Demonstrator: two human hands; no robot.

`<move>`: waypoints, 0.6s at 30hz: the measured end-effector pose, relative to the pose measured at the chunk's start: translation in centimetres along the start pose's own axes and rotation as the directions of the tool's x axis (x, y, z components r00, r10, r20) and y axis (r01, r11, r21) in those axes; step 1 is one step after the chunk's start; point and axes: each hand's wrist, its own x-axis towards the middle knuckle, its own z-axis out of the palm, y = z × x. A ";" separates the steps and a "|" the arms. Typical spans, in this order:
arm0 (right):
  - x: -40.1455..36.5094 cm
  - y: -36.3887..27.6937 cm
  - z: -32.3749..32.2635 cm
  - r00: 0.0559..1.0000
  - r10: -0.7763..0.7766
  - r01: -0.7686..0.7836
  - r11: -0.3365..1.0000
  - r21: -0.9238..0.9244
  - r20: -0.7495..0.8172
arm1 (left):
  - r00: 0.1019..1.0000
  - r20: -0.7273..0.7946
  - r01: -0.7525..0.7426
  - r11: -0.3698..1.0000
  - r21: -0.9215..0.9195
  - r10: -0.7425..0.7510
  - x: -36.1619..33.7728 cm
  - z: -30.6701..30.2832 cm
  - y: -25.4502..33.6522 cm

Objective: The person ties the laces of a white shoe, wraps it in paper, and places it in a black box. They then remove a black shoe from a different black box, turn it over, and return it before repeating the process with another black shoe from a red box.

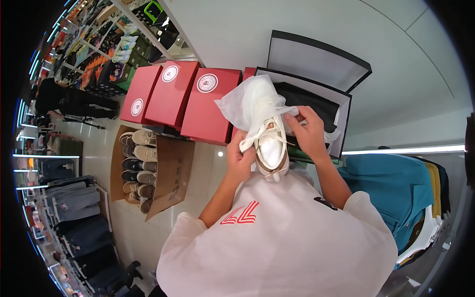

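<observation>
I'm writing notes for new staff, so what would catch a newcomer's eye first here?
Probably the pale shoe at the centre, its front under thin white wrapping, with the left hand and right hand on either side. Next, the big red boxes with round white emblems, standing side by side to the left. Lower left, an open cardboard carton on the floor holds rows of shoes.

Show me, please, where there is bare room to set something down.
Bare floor shows between the carton of shoes and the left forearm, and between that carton and the hanging clothes. Crowded: around red boxes and open shoebox.
</observation>
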 end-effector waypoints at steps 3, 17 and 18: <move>-0.2 -0.6 0.3 0.992 -0.076 0.079 0.997 0.025 -0.105 | 0.978 -0.205 -0.010 0.994 0.113 0.034 -0.2 0.3 0.0; -4.4 -2.8 -3.9 0.891 -0.418 0.428 0.903 -0.022 0.180 | 0.975 0.223 -0.076 0.925 0.373 -0.010 -3.2 -1.6 5.8; -4.2 -3.1 -3.6 0.896 -0.392 0.402 0.915 -0.007 0.208 | 0.963 0.259 -0.176 0.907 0.382 0.078 -2.5 -1.0 5.3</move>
